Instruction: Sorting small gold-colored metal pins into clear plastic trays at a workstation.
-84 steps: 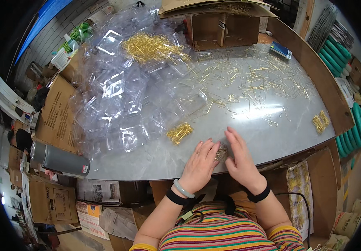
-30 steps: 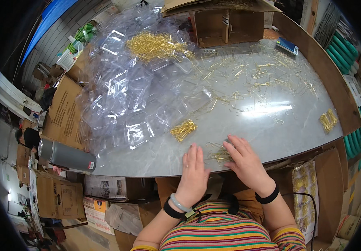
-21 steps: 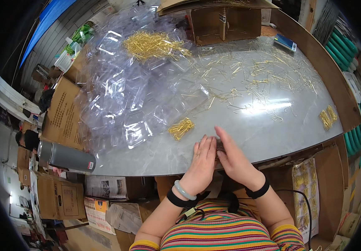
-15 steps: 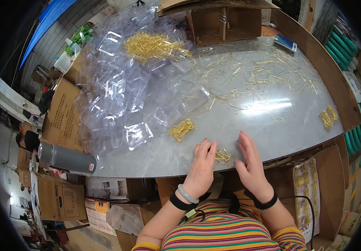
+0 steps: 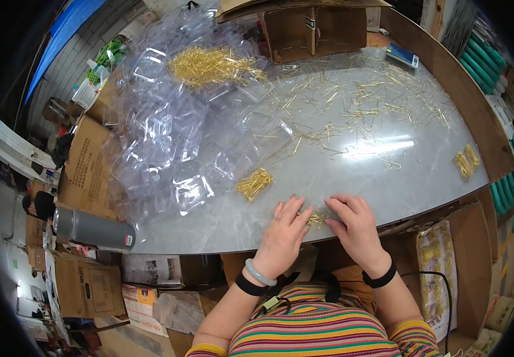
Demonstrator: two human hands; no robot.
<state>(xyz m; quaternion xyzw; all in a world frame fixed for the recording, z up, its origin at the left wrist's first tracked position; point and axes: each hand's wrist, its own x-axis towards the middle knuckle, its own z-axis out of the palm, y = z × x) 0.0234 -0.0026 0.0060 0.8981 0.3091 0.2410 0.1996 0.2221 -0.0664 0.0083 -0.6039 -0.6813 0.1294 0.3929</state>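
The fingers (image 5: 293,204) of the left hand (image 5: 277,239) are slightly spread and bent, tips angled toward the bench (image 5: 221,232); those of the right hand (image 5: 359,232) are curled close together, the thumb set apart below them. Between the two hands, near the middle of the bench's near edge, lies a small loose bunch of gold wire hooks (image 5: 316,221). It sits to the right of the left fingers and to the left of the right thumb. The left hand seems the nearer, partly covering the bunch's left end, while the right thumb tip is at or just beside its right end. Whether either hand pinches any wire cannot be told. The bunch's long axis appears to run roughly from hand to hand, along the near edge, though its wires point several ways.

Beyond the left fingertips, farther from the near edge, rests a tidy hook bundle (image 5: 254,184), its long axis slanting. Two more bundles (image 5: 463,166) lie by the bench's right edge, near its near corner. Loose hooks (image 5: 361,112) are strewn toward the far edge, and clear plastic trays (image 5: 167,128) cover the left side, bearing a heap of gold wire (image 5: 209,66).
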